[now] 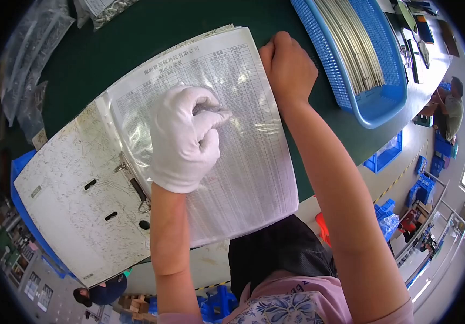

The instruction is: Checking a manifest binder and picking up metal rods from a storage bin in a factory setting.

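A white lever-arch binder [65, 200] lies opened, its worn inner cover on the left and a metal ring clip [132, 183] at the spine. A clear plastic sleeve with a printed table sheet [243, 178] lies on its right side. Over the sheet is my left hand [184, 140] in a white cotton glove, fingers curled and thumb and forefinger tips together, with nothing visible between them. My bare right hand [289, 67] is closed beside the sheet's upper right edge. Its fingertips are tucked under, so whether they grip anything is hidden.
A blue basket [370, 116] of long pale metal strips [351, 43] stands at the right on the dark green tabletop [329, 127]. Plastic bags of parts [38, 59] are at upper left. Tools [419, 51] lie at far right. Other people [451, 108] [105, 291] are farther off.
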A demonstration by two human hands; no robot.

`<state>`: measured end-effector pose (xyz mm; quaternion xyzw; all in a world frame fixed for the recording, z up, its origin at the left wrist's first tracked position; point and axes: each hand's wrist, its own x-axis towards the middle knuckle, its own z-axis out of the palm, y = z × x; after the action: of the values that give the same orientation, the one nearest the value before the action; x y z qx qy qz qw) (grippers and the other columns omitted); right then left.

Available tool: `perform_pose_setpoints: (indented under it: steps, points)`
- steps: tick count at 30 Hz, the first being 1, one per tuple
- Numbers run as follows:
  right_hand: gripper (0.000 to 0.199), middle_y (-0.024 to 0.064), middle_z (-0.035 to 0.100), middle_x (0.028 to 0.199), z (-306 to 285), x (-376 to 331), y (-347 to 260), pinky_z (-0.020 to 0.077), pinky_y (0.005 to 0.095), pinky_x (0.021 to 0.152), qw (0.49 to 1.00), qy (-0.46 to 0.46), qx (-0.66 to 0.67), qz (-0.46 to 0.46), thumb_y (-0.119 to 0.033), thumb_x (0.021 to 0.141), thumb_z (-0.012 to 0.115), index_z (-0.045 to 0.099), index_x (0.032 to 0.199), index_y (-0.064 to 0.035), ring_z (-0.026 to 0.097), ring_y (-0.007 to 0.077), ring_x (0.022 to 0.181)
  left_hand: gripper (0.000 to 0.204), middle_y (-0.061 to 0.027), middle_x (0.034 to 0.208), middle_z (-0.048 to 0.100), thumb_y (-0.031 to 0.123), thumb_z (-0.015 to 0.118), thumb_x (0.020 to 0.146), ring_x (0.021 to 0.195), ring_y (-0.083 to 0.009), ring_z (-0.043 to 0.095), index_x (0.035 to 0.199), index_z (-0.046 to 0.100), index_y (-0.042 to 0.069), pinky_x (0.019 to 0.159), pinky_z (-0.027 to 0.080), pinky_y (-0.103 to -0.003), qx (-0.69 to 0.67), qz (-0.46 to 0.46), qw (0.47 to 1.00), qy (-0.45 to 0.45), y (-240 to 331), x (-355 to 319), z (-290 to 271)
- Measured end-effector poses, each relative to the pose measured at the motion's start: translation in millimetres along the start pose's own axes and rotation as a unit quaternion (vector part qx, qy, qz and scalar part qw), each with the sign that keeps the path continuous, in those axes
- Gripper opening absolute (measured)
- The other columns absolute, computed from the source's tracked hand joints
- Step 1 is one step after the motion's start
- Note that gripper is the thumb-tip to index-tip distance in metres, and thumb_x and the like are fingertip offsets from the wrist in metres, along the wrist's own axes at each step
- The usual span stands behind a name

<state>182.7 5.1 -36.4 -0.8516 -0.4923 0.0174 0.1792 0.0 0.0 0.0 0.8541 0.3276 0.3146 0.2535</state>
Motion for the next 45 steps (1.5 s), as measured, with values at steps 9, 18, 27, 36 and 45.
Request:
perform_pose_setpoints:
  steps: [9, 18, 27, 36, 45]
  points:
    - [0.016, 0.0081, 0.058, 0.074, 1.4, -0.7, 4.3, 0.0453, 0.0407, 0.058, 0.999, 0.036, -0.010, -0.031, -0.022, 0.076, 0.050, 0.053, 0.075, -0.0060, 0.058, 0.0271, 0.070, 0.014, -0.0033, 0.073, 0.055, -0.005, 0.061, 0.055, 0.064, -0.0174, 0.050, 0.060, 0.065, 0.007, 0.053, 0.042, -0.030, -0.015, -0.004, 1.000, 0.010, 10.5, -10.0, 2.3]
    - [0.020, 0.0088, 0.060, 0.073, 5.6, -0.6, 4.7, 0.0458, 0.0418, 0.058, 0.998, 0.054, 0.001, -0.040, -0.024, 0.076, 0.049, 0.056, 0.074, -0.0062, 0.059, 0.0280, 0.068, 0.019, -0.0067, 0.081, 0.051, -0.014, 0.050, 0.055, 0.072, -0.0189, 0.049, 0.064, 0.060, -0.001, 0.057, 0.043, -0.027, -0.036, -0.005, 0.999, -0.015, 17.3, -19.7, -0.1]
    - [0.020, 0.0160, 0.057, 0.072, -8.9, 2.3, -7.2, 0.0437, 0.0450, 0.060, 0.999, 0.029, 0.023, -0.022, -0.023, 0.079, 0.048, 0.051, 0.073, -0.0040, 0.057, 0.0348, 0.069, 0.011, -0.0042, 0.074, 0.053, -0.004, 0.061, 0.054, 0.066, -0.0191, 0.049, 0.061, 0.064, 0.005, 0.057, 0.041, -0.031, -0.031, -0.006, 1.000, 0.004, 24.7, -26.0, 2.0]
    - [0.019, 0.0161, 0.057, 0.071, -12.1, 1.5, -7.5, 0.0435, 0.0453, 0.060, 0.999, 0.030, 0.030, -0.032, -0.021, 0.079, 0.046, 0.051, 0.073, -0.0034, 0.057, 0.0348, 0.068, 0.010, -0.0027, 0.069, 0.051, -0.003, 0.063, 0.054, 0.065, -0.0190, 0.049, 0.060, 0.064, 0.005, 0.057, 0.039, -0.031, -0.064, -0.013, 0.998, -0.020, 38.5, -38.1, 2.4]
    - [0.020, 0.0164, 0.058, 0.072, -7.9, 1.9, -4.9, 0.0439, 0.0449, 0.061, 0.998, 0.052, 0.021, -0.041, -0.020, 0.079, 0.045, 0.051, 0.073, -0.0024, 0.057, 0.0346, 0.069, 0.007, -0.0020, 0.068, 0.051, 0.000, 0.063, 0.055, 0.065, -0.0182, 0.048, 0.058, 0.064, 0.005, 0.055, 0.039, -0.031, -0.055, -0.015, 0.997, -0.051, 47.1, -48.6, 2.8]
